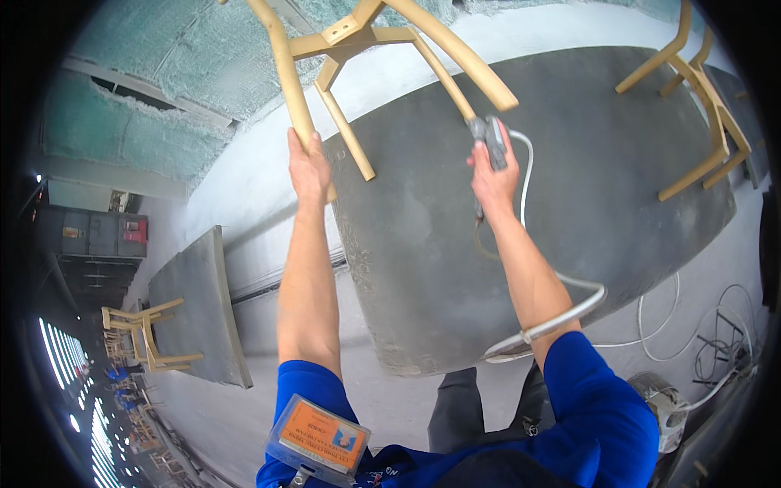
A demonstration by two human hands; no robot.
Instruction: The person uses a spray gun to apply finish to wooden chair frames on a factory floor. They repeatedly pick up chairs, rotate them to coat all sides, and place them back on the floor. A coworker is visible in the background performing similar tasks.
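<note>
Head view, upper middle of the frame: the left hand (pixel 308 169) is clenched around one pale leg of an upturned wooden chair frame (pixel 358 41), which rests on the grey worktable (pixel 569 187) at its far edge. The right hand (pixel 493 180) grasps a grey spray gun (pixel 490 137), its nozzle almost touching another leg of the same frame. A pale hose (pixel 561 313) runs from the gun down past the right forearm and loops across it near the elbow, toward the lower right of the frame.

Risks, as I judge them: the frame is steadied by one hand on a single leg, so a twist or a loosened grip could let it tip or slide on the tabletop. The hose draped over the forearm could drag and pull the gun off its line, or catch on the table edge. With the nozzle this near, the finish could go on too heavy, and mist could reach the left hand gripping close by.

A second chair frame (pixel 691 89) stands at the upper right of the table, well apart. Loose white cables (pixel 716 342) lie on the floor at lower right, a possible snag for feet or hose.
</note>
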